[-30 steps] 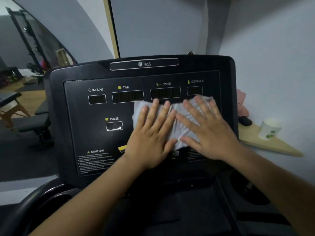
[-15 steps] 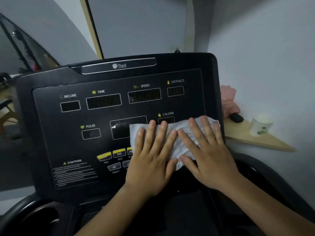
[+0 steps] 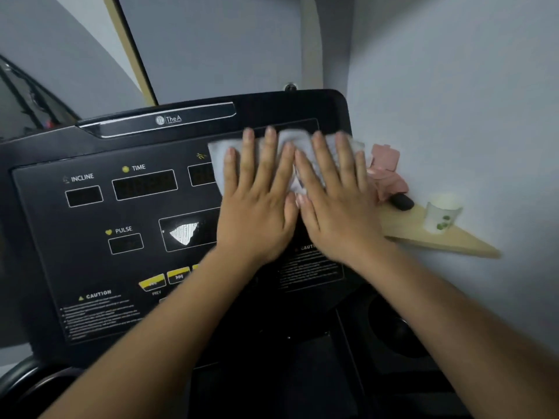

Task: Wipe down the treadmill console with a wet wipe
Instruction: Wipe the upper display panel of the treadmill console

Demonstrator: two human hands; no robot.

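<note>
The black treadmill console [image 3: 90, 237] fills the left and middle of the head view, with INCLINE, TIME and PULSE displays showing. A light grey wet wipe [image 3: 218, 160] lies spread over the panel's upper right, covering the speed and distance displays. My left hand [image 3: 257, 204] and my right hand [image 3: 337, 204] lie side by side on the wipe. Both are flat with fingers stretched upward, pressing it against the panel. The wipe's right edge reaches the console's right rim. Most of the wipe is hidden under my hands.
A wooden corner shelf [image 3: 447, 241] juts from the wall right of the console. It holds a white cup [image 3: 442, 213], a pink object [image 3: 388, 170] and a small black item [image 3: 402, 202]. A round cup holder [image 3: 399, 328] sits below right. The wall is close on the right.
Both hands slid the wipe down to the panel's lower right, then up to its upper right, over the speed and distance displays. The camera view shifted too.
</note>
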